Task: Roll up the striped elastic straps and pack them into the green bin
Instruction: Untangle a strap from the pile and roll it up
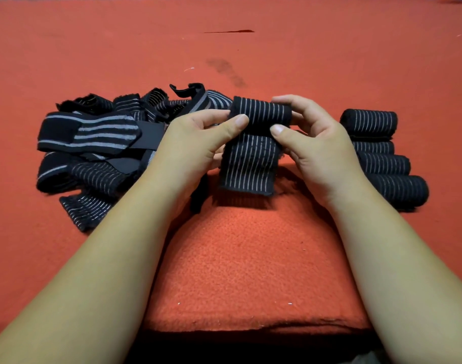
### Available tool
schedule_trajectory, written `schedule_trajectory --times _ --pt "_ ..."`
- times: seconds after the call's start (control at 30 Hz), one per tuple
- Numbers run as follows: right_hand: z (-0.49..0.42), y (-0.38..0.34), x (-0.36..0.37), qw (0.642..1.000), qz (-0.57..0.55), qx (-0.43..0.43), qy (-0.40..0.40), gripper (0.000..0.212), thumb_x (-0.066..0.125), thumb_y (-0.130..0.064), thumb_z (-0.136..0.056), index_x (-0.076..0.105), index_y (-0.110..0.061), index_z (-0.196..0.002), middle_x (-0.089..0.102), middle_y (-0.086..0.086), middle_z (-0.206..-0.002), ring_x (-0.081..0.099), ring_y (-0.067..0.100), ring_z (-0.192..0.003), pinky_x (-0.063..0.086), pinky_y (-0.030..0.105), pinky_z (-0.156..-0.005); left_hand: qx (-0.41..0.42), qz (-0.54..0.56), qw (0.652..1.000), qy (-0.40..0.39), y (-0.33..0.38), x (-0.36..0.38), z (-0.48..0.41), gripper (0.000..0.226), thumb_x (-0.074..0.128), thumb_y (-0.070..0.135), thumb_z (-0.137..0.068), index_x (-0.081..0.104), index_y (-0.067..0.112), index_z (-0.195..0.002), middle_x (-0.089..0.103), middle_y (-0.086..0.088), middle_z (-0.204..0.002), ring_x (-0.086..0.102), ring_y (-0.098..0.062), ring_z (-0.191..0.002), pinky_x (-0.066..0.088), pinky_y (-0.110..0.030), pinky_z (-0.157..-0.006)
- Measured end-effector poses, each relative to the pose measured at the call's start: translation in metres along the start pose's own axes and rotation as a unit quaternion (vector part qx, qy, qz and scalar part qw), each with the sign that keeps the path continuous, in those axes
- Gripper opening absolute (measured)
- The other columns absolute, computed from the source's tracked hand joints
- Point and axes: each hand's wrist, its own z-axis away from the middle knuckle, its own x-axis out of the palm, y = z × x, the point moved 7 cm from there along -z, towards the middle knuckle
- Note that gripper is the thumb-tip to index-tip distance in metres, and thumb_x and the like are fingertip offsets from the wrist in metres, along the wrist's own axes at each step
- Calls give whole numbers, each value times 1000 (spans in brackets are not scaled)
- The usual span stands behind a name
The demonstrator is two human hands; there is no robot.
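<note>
At the centre of the head view, just above the orange-red felt-covered counter [250, 271]: one black elastic strap with thin pale stripes [248, 166], partly rolled. Its rolled end lies crosswise at the top, between the two hands. The flat tail hangs down toward the viewer; whether its free end touches the felt cannot be told.

Left hand [193, 145]: grip narrow, thumb and curled fingers pinching the left end of the roll.

Right hand [314, 143]: grip narrow, thumb on the near face of the roll, fingers curled over its right end.

To the left, beside the left forearm: loose heap of unrolled black striped straps [93, 143], some with broad grey bands, overlapping and tangled.

To the right, just beside the right hand: row of four finished black striped rolls [382, 164], lying side by side and touching, running from far to near.

Farther back on the felt: dark smudge [226, 72] and thin dark slit [229, 31].
</note>
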Motion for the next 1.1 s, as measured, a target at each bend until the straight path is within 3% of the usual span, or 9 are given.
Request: schedule_trajectory --times 0.1,0.27,0.37,0.53,0.67,0.73,0.83,0.97,1.1 --pt "1 0 2 1000 -5 1 -7 42 73 -7 -94 73 -33 -127 74 6 -125 71 32 -117 56 59 -106 16 -13 1000 7 3 -1 1 21 77 28 -100 79 25 -121 80 -12 -114 80 -36 -101 64 -54 -85" --pt "1 6 5 997 -44 60 25 23 70 -31 -101 75 -22 -122 73 4 -102 63 21 -83 55 43 -82 28 -13 999 10 6 0 4 27 73 13 -102 75 22 -127 79 -18 -117 75 -45 -111 58 -65 -97" --pt "0 4 0 998 -46 38 35 17 70 -26 -103 77 -19 -118 77 7 -109 70 18 -92 60 42 -89 14 -23 1000 7 7 3 6 26 74 17 -102 76 22 -127 80 -12 -117 80 -33 -106 60 -61 -100" --pt "-1 3 -2 998 -53 11 25 27 73 -15 -96 76 -20 -122 74 17 -125 71 37 -120 56 55 -108 8 -29 1000 9 9 5 9 19 74 33 -103 80 22 -117 83 -1 -110 81 -25 -99 55 -65 -106" --pt "-1 5 1 997 -58 49 34 29 72 -30 -96 75 -23 -124 76 9 -115 72 22 -99 60 45 -98 26 -3 1000 -16 8 5 7 22 74 32 -102 80 26 -123 80 -8 -122 73 -46 -117 40 -82 -107" --pt "0 8 2 995 -55 68 38 31 70 -35 -97 76 -17 -121 77 8 -106 69 22 -89 59 43 -87 34 0 999 -31 8 5 7 27 75 30 -100 79 26 -127 76 -15 -128 68 -44 -113 34 -88 -105" --pt "0 9 1 996 -53 57 39 26 69 -27 -99 77 -12 -118 79 12 -107 71 23 -91 59 45 -89 33 -11 999 -24 10 7 8 23 75 27 -101 81 29 -123 78 -11 -126 65 -30 -113 42 -77 -110" --pt "-3 7 -5 997 -54 29 54 31 71 -17 -93 76 -17 -123 77 12 -117 72 25 -107 60 48 -101 20 -17 999 20 11 5 11 15 78 30 -99 87 43 -95 83 -6 -109 73 -20 -95 54 -64 -108" --pt "-4 7 -1 997 -65 22 19 42 72 -11 -91 74 -24 -130 77 5 -123 69 30 -126 51 53 -115 31 -9 999 18 9 2 7 18 75 27 -102 82 22 -117 82 -7 -115 78 -27 -107 56 -62 -106"
